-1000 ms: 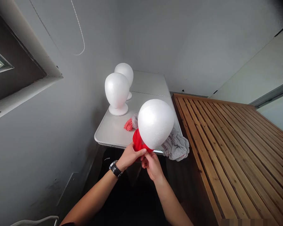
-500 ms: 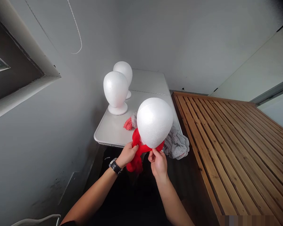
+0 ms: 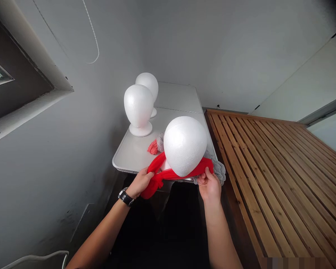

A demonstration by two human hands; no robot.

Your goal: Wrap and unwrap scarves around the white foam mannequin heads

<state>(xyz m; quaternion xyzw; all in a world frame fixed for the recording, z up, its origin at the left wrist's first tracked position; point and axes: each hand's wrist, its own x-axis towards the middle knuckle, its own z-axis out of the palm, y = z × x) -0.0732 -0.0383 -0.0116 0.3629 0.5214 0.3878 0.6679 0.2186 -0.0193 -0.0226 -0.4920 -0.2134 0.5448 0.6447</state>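
A white foam mannequin head (image 3: 185, 145) stands near the table's front edge. Around its neck runs a red scarf (image 3: 172, 174), stretched out to both sides below the chin. My left hand (image 3: 140, 182), with a black-strapped watch on the wrist, pinches the scarf left of the head; a loose red part hangs below it. To the right, my right hand (image 3: 210, 185) is closed on the scarf's other side. Behind that hand, a crumpled grey cloth (image 3: 220, 172) lies at the table corner, partly covered. The back of the neck is hidden by the head.
Two more foam heads, a nearer one (image 3: 138, 108) and a farther one (image 3: 149, 84), stand on the white table (image 3: 128, 157) at left. A coral-and-grey cloth (image 3: 153, 147) lies behind the scarf. A slatted wooden bed frame (image 3: 268, 168) runs along the right, a wall along the left.
My hands have moved apart, the left one leftward and the right one rightward. Between them the red scarf has been pulled wider, and more of it shows on the right.
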